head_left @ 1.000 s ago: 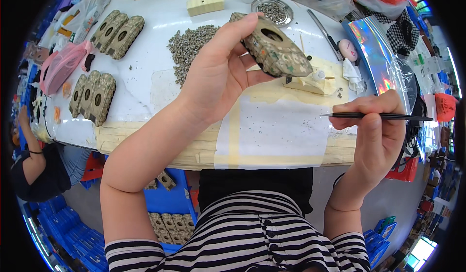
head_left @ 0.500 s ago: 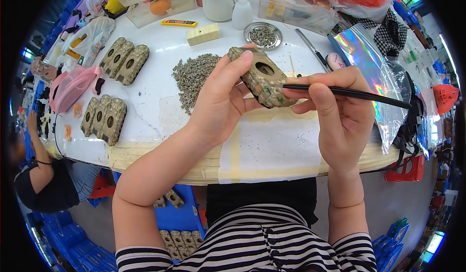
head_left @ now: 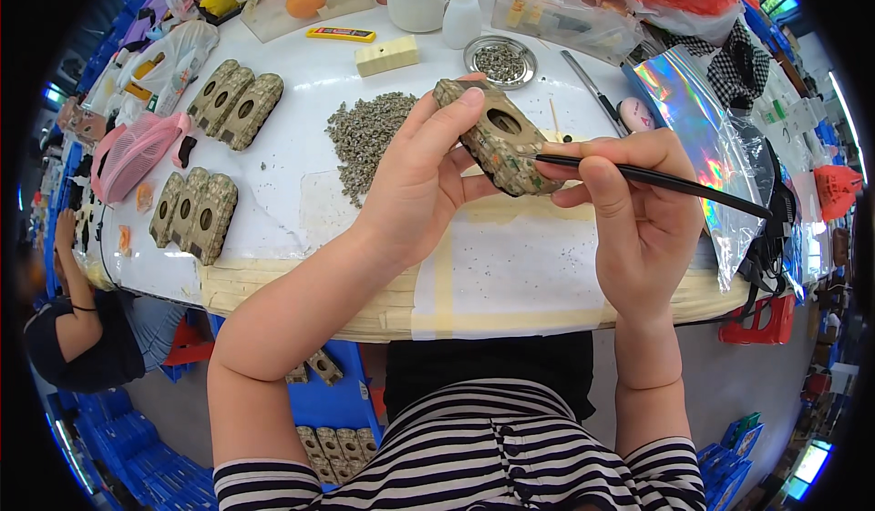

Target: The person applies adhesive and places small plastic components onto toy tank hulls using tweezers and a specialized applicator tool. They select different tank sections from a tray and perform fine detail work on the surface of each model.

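Observation:
My left hand (head_left: pixel 415 169) grips a camouflage-patterned toy tank hull (head_left: pixel 497 154) with an oval opening in its top, tilted above the table. The thumb lies on its upper end and the fingers are underneath. My right hand (head_left: pixel 643 210) holds a slim black pen-like tool (head_left: pixel 693 185) between thumb and fingers. Its fine pale tip is at the hull's surface, below the opening; whether it touches or carries anything is too small to tell. Beside my left hand lies a heap of tiny grey-brown parts (head_left: pixel 365 137).
Two groups of similar hulls (head_left: pixel 235 105) (head_left: pixel 193 215) stand at left near a pink mesh bag (head_left: pixel 141 160). Behind are a cream block (head_left: pixel 386 56), a squeeze bottle (head_left: pixel 462 20) and a metal dish (head_left: pixel 521 79). A shiny plastic bag (head_left: pixel 693 137) lies right. Another person (head_left: pixel 87 338) sits far left.
The held hull and tool have shifted very slightly within the hands' same pose. The whole view has moved a little, and both grips stay the same.

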A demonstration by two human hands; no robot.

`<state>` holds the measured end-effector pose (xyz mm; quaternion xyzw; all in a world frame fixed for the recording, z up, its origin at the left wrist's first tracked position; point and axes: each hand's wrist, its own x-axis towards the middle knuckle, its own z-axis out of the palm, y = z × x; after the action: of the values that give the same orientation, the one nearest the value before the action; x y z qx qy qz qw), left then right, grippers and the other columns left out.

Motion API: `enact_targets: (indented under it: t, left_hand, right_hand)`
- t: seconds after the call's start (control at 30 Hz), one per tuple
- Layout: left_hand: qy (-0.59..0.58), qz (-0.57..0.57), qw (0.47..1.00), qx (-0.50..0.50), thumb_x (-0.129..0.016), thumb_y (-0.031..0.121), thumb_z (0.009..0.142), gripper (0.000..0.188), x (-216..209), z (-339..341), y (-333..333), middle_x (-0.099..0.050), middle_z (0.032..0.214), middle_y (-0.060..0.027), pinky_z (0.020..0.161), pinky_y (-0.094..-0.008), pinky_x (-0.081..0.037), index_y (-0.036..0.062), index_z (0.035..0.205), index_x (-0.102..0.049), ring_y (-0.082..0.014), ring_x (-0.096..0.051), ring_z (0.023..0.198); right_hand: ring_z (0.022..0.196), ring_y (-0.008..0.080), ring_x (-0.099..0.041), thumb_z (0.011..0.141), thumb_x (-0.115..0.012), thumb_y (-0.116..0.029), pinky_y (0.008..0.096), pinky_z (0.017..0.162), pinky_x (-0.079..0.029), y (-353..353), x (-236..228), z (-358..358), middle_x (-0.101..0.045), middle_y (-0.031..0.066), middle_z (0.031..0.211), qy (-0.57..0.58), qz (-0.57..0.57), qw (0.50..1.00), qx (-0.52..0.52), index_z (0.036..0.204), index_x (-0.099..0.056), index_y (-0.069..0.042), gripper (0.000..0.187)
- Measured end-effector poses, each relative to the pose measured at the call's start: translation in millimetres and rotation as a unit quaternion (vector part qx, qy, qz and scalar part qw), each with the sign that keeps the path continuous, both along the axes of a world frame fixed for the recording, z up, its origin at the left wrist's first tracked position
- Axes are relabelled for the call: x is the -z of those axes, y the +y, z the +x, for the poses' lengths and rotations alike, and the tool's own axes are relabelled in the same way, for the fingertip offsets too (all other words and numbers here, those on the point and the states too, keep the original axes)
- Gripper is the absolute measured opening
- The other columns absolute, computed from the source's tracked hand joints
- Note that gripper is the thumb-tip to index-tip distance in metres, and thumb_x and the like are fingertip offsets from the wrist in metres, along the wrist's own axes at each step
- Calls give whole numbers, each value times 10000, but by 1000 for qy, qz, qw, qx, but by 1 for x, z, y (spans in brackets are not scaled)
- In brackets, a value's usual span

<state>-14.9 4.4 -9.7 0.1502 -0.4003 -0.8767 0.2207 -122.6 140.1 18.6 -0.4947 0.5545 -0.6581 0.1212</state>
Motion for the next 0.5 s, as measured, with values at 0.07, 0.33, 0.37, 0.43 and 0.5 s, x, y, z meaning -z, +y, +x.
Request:
enact_targets:
  t: [0.07, 0.33, 0.37, 0.43, 0.5]
  left_hand:
    - [-3, 0, 1000, -4, -554, 333, 913, 423, 0, 0, 0, -538, 1124, -55, 830, -390, -509, 106, 1242, -417, -165, -565, 1010]
    - [-3, -1, 1000, -2, -563, 333, 909, 404, -1, 0, 1, -543, 1107, -57, 825, -385, -514, 104, 1217, -437, -165, -561, 1010]
    - [-3, 0, 1000, -2, -563, 333, 909, 402, -1, 0, 1, -544, 1104, -57, 822, -384, -517, 103, 1214, -439, -164, -560, 1010]
    - [-3, 0, 1000, -3, -564, 333, 908, 400, -1, 0, 1, -546, 1100, -56, 814, -380, -521, 102, 1210, -442, -163, -560, 1008]
    - [-2, -1, 1000, -4, -564, 334, 908, 401, -1, 0, 1, -547, 1098, -55, 803, -376, -525, 100, 1210, -442, -161, -560, 1006]
  right_hand:
    - [747, 100, -626, 883, -609, -12, 210, 634, -545, 0, 1, 0, -605, 75, 843, 1, 0, 1000, 2, 936, -582, 64, 96]
    - [721, 91, -609, 880, -614, -9, 198, 621, -525, 1, 2, -1, -603, 71, 842, 4, 3, 1000, 1, 933, -583, 63, 95]
    - [721, 90, -608, 880, -615, -9, 198, 622, -524, 1, 2, -1, -603, 71, 842, 2, 3, 1000, 1, 933, -583, 63, 95]
    - [722, 89, -606, 879, -616, -9, 197, 624, -522, 1, 2, 0, -603, 71, 842, -3, 1, 1000, 0, 935, -583, 61, 96]
    - [723, 89, -606, 879, -617, -9, 198, 626, -523, 1, 2, 0, -603, 71, 842, -3, 2, 1000, 0, 937, -582, 61, 97]
